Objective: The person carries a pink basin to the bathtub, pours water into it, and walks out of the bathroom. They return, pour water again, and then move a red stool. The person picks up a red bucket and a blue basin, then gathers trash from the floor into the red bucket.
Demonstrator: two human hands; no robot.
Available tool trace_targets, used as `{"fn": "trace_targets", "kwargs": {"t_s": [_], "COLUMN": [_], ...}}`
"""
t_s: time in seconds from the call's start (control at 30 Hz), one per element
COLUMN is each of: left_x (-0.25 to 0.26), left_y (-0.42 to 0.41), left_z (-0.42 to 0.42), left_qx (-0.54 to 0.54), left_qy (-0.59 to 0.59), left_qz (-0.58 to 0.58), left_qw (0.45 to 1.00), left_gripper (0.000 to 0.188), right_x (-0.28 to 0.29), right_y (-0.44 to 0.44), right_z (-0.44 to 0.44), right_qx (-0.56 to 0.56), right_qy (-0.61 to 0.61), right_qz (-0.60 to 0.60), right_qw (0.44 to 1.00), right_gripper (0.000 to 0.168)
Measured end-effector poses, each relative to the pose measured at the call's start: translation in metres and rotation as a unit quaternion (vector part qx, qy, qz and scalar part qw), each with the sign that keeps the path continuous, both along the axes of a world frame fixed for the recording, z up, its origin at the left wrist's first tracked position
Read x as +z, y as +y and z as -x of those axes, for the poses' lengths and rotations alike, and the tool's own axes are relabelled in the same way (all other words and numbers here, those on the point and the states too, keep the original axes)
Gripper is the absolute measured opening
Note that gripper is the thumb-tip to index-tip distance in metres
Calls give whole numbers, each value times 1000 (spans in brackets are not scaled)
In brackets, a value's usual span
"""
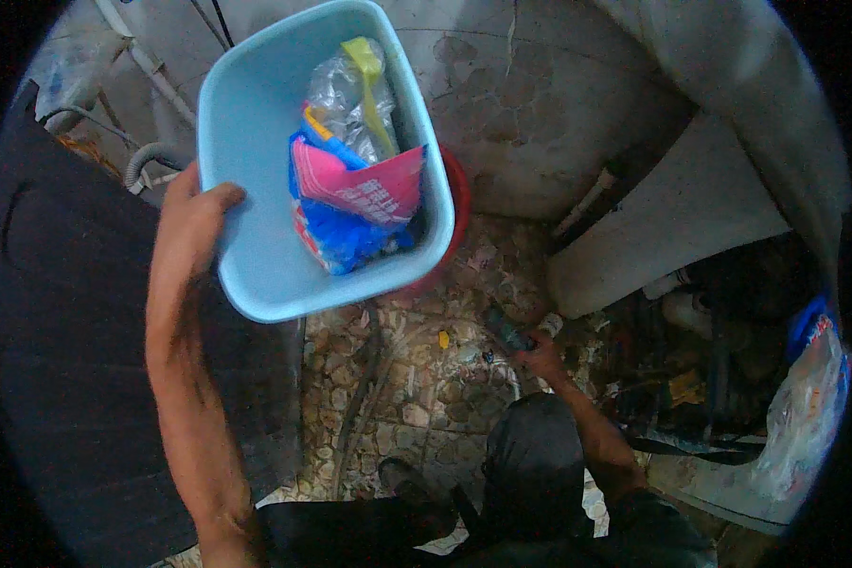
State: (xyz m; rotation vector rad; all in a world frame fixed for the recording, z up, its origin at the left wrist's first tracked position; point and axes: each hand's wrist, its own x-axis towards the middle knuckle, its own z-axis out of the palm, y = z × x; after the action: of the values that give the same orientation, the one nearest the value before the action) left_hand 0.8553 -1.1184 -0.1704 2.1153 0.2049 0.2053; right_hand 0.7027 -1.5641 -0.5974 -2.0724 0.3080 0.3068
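Observation:
My left hand (195, 216) grips the near left rim of a light blue plastic basin (255, 142), thumb over the inside and fingers beneath. Inside the basin lie a pink and blue printed plastic package (369, 192) and crumpled clear plastic with a yellow-green strip (351, 92). Behind the basin's right side shows part of a red round container (459, 184). Low at the right, my right hand (542, 355) is closed around one end of a dark bottle-like object (505, 330) just above the floor; its exact kind is too dim to tell.
A large dark panel (78, 319) fills the left. Dark hoses (358, 405) run over the stone-patterned floor (415, 415), where a small yellow scrap (444, 339) lies. At the right are a pale cabinet-like body with a dark opening (653, 220) and a clear plastic bag (802, 412). White pipes (156, 71) line the wall.

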Motion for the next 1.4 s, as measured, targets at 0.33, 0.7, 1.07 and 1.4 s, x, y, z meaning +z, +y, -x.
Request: {"fn": "trace_targets", "kwargs": {"t_s": [0.33,0.7,1.07,1.4], "left_x": [36,-25,-113,-84], "left_y": [13,-48,-75,-52], "left_z": [67,48,-1,-7], "left_qx": [50,17,-148,-207], "left_qy": [-67,-407,-564,-542], "left_qz": [-33,-242,-446,-485], "left_qw": [996,881,679,654], "left_gripper": [41,57,60,63], "right_x": [274,239,214,230], "right_y": [64,168,102,130], "right_z": [-76,-251,-316,-293], "right_qx": [-51,36,126,82], "right_qy": [-181,-151,-191,-465], "right_qz": [-383,-423,-339,-137], "right_qw": [905,893,912,871], "right_gripper": [62,75,33,38]}}
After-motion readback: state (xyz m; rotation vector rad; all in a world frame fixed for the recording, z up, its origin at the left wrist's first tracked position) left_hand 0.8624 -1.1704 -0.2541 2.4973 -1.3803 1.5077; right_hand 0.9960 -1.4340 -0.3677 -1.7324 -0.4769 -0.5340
